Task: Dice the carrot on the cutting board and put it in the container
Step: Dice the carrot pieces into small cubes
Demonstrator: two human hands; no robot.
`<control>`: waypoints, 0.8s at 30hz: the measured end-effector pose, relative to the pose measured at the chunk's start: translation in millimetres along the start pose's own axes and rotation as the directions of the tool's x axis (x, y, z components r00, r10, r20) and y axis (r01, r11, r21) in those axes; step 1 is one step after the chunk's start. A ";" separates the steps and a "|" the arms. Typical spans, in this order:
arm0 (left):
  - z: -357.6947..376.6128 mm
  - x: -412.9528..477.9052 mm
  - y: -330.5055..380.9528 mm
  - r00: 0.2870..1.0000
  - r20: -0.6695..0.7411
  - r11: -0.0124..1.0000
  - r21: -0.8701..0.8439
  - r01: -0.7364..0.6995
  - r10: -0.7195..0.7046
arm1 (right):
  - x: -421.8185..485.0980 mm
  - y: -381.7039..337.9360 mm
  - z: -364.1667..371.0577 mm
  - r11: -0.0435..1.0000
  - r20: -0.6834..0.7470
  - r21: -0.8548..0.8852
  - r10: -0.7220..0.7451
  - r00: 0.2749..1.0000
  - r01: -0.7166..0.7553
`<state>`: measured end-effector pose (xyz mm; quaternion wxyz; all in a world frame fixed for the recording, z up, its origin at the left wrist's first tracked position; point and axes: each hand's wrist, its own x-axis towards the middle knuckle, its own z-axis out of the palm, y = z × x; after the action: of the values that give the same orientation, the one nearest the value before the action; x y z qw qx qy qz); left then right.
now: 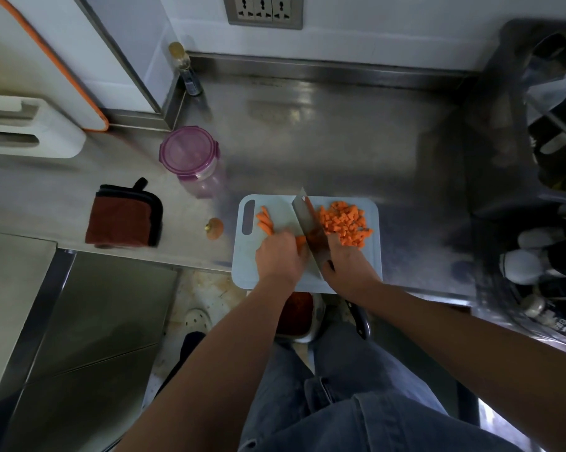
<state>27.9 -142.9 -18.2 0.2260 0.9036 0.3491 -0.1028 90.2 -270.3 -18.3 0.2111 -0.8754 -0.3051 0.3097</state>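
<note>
Hands at work, head view: left hand (280, 256) curled down on carrot pieces, right hand (348, 265) gripping a cleaver (309, 226) at the heel of its blade.
Cutting board (275, 203): pale plastic, rounded corners, slot handle at left, near edge reaching the counter's front lip. Cleaver: broad flat steel blade, set diagonally between the hands, handle hidden by the grip. Carrot sticks (264, 220): a few, left of the blade, some under the left fingers. Diced carrot (345, 223): heap of small orange cubes, right of the blade, close to the board's right edge. Container (190, 154): clear, round, purple clip lid on, off the board's far-left corner. Carrot top (214, 228): just beside the board's left edge. Folded cloth (123, 216): brown, dark-trimmed, further left. Countertop (340, 141): brushed steel, open behind the board to the wall. Dark crate (490, 125): bounds the right side.
</note>
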 end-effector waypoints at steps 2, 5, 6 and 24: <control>2.9 1.2 -2.2 0.999 0.018 0.990 -0.128 0.050 -0.048 | 1.4 -1.2 1.4 1.000 -0.011 -0.014 -0.013 1.000 0.013; 9.5 4.8 -4.9 0.988 0.060 0.948 -0.281 0.150 -0.139 | 2.6 -2.3 0.8 0.999 -0.015 -0.032 -0.024 1.000 0.023; 10.9 5.5 -4.7 0.981 0.079 0.928 -0.320 0.191 -0.175 | 2.8 -2.0 0.5 0.999 -0.016 -0.040 -0.031 0.999 0.031; 28.4 18.1 -8.4 0.901 0.174 0.732 -0.532 0.426 -0.398 | 3.4 -1.8 -14.5 0.998 -0.079 -0.007 -0.062 0.995 0.062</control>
<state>34.8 -140.5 -52.2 0.4596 0.6948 0.5494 -0.0655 101.3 -269.4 -8.4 0.2305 -0.8777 -0.3241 0.2672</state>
